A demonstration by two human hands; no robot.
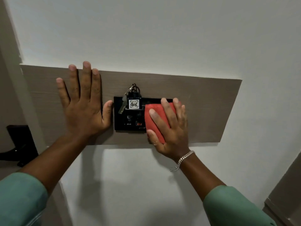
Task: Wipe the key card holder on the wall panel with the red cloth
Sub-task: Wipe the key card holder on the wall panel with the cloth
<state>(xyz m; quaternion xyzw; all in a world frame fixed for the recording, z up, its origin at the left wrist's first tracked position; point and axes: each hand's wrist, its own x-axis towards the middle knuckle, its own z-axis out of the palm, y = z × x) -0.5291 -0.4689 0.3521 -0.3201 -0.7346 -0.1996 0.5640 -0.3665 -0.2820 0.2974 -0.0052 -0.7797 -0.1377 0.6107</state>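
A black key card holder (130,119) is mounted on a brown wood wall panel (203,111). A key tag marked 406 (134,104) with a metal key and ring sits in its top slot. My right hand (169,128) presses a folded red cloth (156,118) flat against the holder's right half, covering that side. My left hand (83,103) lies flat on the panel just left of the holder, fingers spread, its thumb touching the holder's left edge.
White wall (146,30) surrounds the panel. A black door handle (19,144) is at the far left, on a brown door. A brown frame edge (286,193) shows at the lower right. A silver bracelet (184,159) hangs on my right wrist.
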